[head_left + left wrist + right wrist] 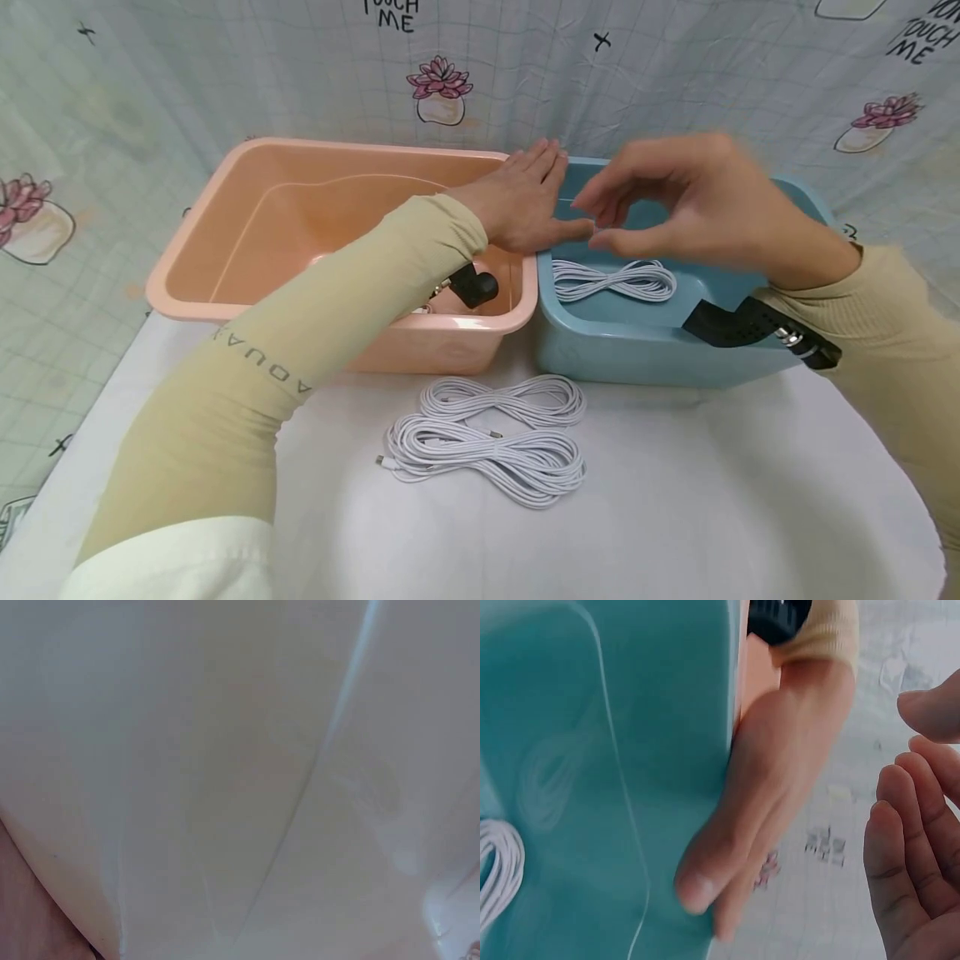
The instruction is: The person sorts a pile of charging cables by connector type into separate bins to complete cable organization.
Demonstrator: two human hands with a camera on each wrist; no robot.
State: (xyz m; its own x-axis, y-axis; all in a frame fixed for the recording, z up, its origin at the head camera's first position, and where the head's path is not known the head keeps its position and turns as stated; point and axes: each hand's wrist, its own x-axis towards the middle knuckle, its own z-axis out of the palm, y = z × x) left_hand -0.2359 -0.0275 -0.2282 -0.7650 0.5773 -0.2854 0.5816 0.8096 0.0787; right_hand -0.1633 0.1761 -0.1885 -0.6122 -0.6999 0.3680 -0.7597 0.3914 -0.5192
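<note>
My left hand (521, 204) lies with straight fingers across the rims where the peach bin (195, 250) and the blue bin (615, 354) meet. Over the blue bin hovers my right hand (697, 200), its fingers loosely bent and apart from the thumb, nothing between them; the right wrist view shows its fingers (922, 832) bare as well. A coiled white cable (615, 282) is on the blue bin's floor, below the right hand. The left wrist view is filled by a pale, smooth bin wall (225, 765).
Two coiled white cables, a nearer one (487, 458) and a farther one (502, 402), lie on the white table (675, 500) in front of the bins. A patterned curtain (300, 67) hangs behind. A black wrist camera (474, 286) hangs under the left forearm, inside the peach bin.
</note>
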